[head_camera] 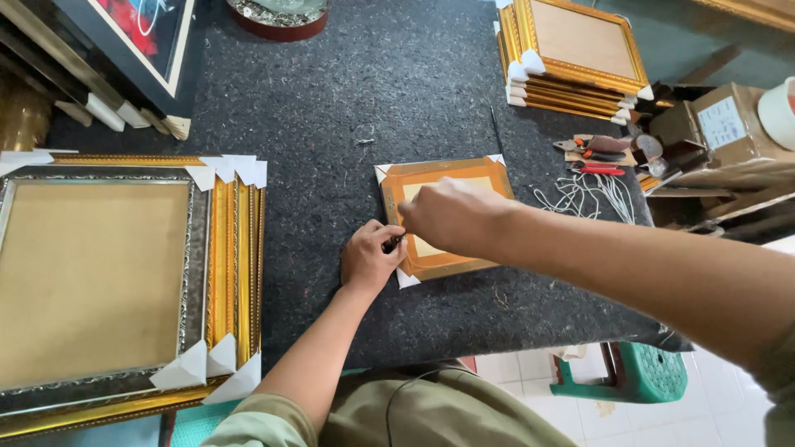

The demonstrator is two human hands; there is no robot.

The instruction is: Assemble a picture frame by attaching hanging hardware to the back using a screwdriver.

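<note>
Dark grey felt covers the worktable (348, 108), which fills most of the view, with white floor tiles and a green plastic stool (638, 372) at the lower right. Near the centre lies a small gilt picture frame (464, 261), back side up, its orange-brown backing board showing and white cardboard protectors on its corners. The left hand (368, 258) is curled shut around a small dark tool (392, 243) at the frame's left edge; what kind of tool it is cannot be made out. The right hand (451, 217) rests on top of the frame's upper left part, fingers bent and pressing down, holding nothing that shows. Judging by this, work on the backing is under way along the left edge, and whether the other edges are finished cannot be told. At the left sits a stack of large gilt frames (124, 281), at the upper right a stack of smaller gilt frames (571, 58). Red-handled pliers (592, 157) and loose white cord (588, 194) lie right of centre.
</note>
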